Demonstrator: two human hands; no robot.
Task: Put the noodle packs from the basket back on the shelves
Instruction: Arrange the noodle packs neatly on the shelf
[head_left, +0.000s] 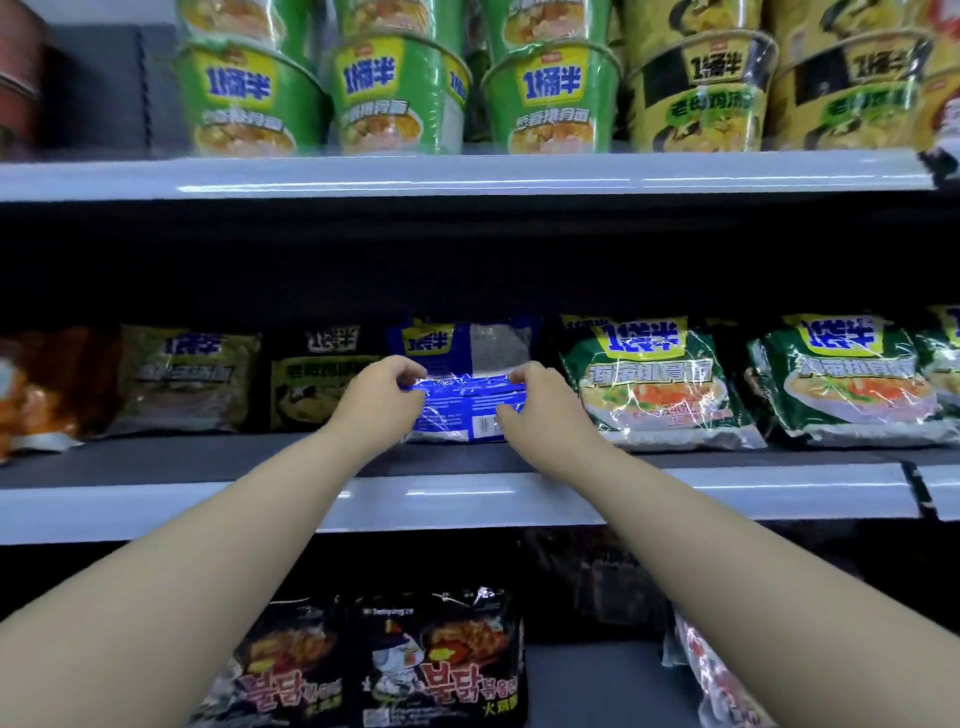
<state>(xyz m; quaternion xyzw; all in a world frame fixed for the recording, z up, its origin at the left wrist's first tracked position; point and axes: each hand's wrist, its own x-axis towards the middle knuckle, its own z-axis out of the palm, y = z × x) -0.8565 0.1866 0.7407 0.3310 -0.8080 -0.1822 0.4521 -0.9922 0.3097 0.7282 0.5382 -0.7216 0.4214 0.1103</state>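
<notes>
Left hand (380, 400) and right hand (541, 406) pinch a crinkly, glossy blue noodle pack (467, 408).

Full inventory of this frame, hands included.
green noodle cups: 3 front, more stacked; green; top shelf, left to centre
yellow-black noodle cups: 2 front, more stacked; top shelf, right
blue noodle pack: 1; blue; middle shelf, centre, held
green noodle packs: 2, third cut off; green; middle shelf, right
olive packs: 2; olive, black; middle shelf, left
orange pack: 1; orange; middle shelf, far left
black packs: 2; black, red lettering; bottom shelf
shelves: 3; white-edged
left hand: 1; grips pack's left end
right hand: 1; grips pack's right end
</notes>
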